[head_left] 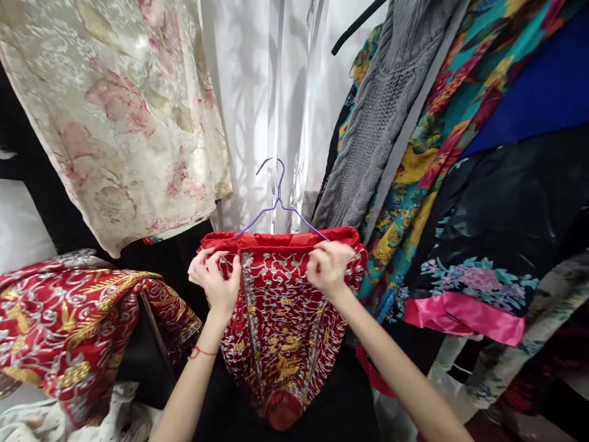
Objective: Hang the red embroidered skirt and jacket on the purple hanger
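A red skirt (285,294) with silver and gold embroidery hangs in front of me, its red waistband gathered along the top. The arms of a purple wire hanger (279,199) run down into that waistband. At the skirt's upper left, my left hand (215,279) has its fingers curled on the cloth, thumb apart from them. My right hand (329,267) is closed on the upper right of the skirt, just under the waistband. Both fingertips are partly hidden or blurred. The hanger's hook points up and is curved to the left.
Another red embroidered garment (69,325) is draped at left, below a pale floral cloth (138,123). White curtains (248,80) hang behind. On the right hang a grey knit garment (368,135), a colourful floral garment (423,153) and a black garment with pink trim (464,316).
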Demonstrator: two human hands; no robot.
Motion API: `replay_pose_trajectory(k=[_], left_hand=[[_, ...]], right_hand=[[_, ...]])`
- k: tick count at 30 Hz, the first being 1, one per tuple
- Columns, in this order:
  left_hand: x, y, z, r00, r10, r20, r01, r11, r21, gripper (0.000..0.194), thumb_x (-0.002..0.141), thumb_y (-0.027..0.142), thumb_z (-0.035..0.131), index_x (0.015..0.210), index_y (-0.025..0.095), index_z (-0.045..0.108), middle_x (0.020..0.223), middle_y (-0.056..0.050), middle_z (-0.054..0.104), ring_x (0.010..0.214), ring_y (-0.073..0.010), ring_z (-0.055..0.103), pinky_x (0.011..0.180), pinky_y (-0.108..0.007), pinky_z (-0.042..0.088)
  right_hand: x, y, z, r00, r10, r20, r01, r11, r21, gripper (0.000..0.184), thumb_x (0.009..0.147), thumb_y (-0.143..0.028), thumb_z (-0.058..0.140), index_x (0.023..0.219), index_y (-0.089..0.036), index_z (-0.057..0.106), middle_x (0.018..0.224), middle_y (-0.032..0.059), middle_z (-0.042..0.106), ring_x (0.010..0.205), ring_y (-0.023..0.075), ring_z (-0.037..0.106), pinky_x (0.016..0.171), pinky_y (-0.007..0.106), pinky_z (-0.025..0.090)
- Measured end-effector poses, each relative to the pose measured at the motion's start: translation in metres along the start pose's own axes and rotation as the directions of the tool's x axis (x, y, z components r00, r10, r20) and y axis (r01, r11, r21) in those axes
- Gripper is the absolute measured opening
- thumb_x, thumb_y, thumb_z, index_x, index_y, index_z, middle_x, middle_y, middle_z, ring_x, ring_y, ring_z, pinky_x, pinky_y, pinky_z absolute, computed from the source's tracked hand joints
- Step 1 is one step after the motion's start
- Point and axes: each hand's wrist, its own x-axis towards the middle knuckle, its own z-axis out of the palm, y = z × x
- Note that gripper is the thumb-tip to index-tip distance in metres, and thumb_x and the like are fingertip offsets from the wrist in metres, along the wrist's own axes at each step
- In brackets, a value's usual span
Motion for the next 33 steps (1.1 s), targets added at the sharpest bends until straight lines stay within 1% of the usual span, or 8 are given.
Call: replay_pose_trajectory(k=[2,4,8,15,21,24,29,33], left_hand=[[-0.009,0.000,0.003,0.988,0.013,0.151,-0.004,0.998,-0.061,0.029,0.090,0.046,0.060,0.103,0.020,0.061,0.109,-0.012,0.062,0.108,-0.0280,0.055,0.099,-0.044,0.041],[-0.016,-0.001,0.003,0.967,0.047,0.252,-0.015,0.991,-0.131,0.022,0.094,0.041,0.054,0.099,0.021,0.060,0.100,-0.010,0.065,0.098,-0.0251,0.058,0.093,-0.040,0.045],[-0.029,0.001,-0.009,0.976,0.095,0.194,-0.070,0.989,-0.130,0.018,0.097,0.032,0.049,0.098,0.022,0.063,0.098,-0.010,0.067,0.095,-0.0244,0.060,0.089,-0.039,0.048],[-0.037,0.003,-0.035,0.908,0.072,0.412,0.037,0.968,-0.249,0.021,0.098,0.035,0.047,0.099,0.023,0.065,0.093,-0.008,0.072,0.085,-0.0223,0.068,0.083,-0.037,0.053],[-0.034,-0.008,-0.047,0.732,0.015,0.681,0.223,0.939,-0.260,0.029,0.098,0.039,0.043,0.108,0.024,0.066,0.099,-0.008,0.076,0.088,-0.0226,0.072,0.083,-0.035,0.055],[-0.029,-0.012,-0.053,0.714,0.065,0.697,0.154,0.957,-0.247,0.029,0.096,0.039,0.046,0.102,0.023,0.069,0.102,-0.009,0.075,0.092,-0.0229,0.071,0.084,-0.034,0.053],[-0.011,-0.023,-0.061,0.803,-0.099,0.588,0.221,0.965,-0.139,0.031,0.089,0.046,0.059,0.095,0.020,0.076,0.074,-0.003,0.067,0.065,-0.0157,0.061,0.063,-0.026,0.047],[0.003,-0.014,-0.052,0.720,-0.189,0.668,0.456,0.854,-0.250,0.031,0.088,0.041,0.056,0.099,0.018,0.074,0.078,-0.003,0.072,0.073,-0.0175,0.067,0.069,-0.026,0.052]], right_hand=[[-0.008,-0.031,0.015,0.976,-0.062,0.211,0.016,0.977,0.213,0.018,0.088,-0.024,0.046,0.090,-0.024,0.064,0.087,0.0087,0.068,0.078,0.0209,0.062,0.075,0.036,0.046],[-0.010,-0.063,0.030,0.936,0.061,0.347,-0.189,0.919,0.347,0.022,0.095,-0.028,0.044,0.099,-0.024,0.065,0.087,0.0069,0.068,0.069,0.0169,0.060,0.066,0.030,0.044],[0.005,-0.106,0.049,0.812,0.237,0.534,-0.526,0.696,0.490,0.024,0.090,-0.048,0.061,0.090,-0.024,0.064,0.069,-0.0011,0.061,0.058,0.0136,0.052,0.058,0.026,0.038],[0.018,-0.105,0.050,0.799,0.216,0.561,-0.564,0.592,0.576,0.024,0.091,-0.033,0.056,0.070,-0.022,0.060,0.072,0.0000,0.059,0.064,0.0135,0.051,0.062,0.027,0.039],[0.011,-0.104,0.054,0.654,0.145,0.743,-0.746,0.284,0.602,0.023,0.088,-0.043,0.059,0.085,-0.021,0.065,0.078,0.0016,0.069,0.068,0.0158,0.062,0.066,0.028,0.048],[0.011,-0.106,0.054,0.626,0.049,0.778,-0.752,0.302,0.586,0.031,0.088,-0.048,0.060,0.082,-0.018,0.067,0.078,0.0032,0.070,0.071,0.0164,0.064,0.070,0.029,0.049],[0.017,-0.102,0.049,0.692,0.052,0.720,-0.671,0.414,0.615,0.034,0.091,-0.048,0.058,0.080,-0.018,0.068,0.072,-0.0008,0.064,0.066,0.0121,0.054,0.065,0.025,0.042],[0.014,-0.107,0.045,0.676,0.117,0.727,-0.705,0.386,0.594,0.030,0.093,-0.042,0.052,0.081,-0.018,0.065,0.067,-0.0019,0.061,0.060,0.0107,0.054,0.061,0.024,0.043]])
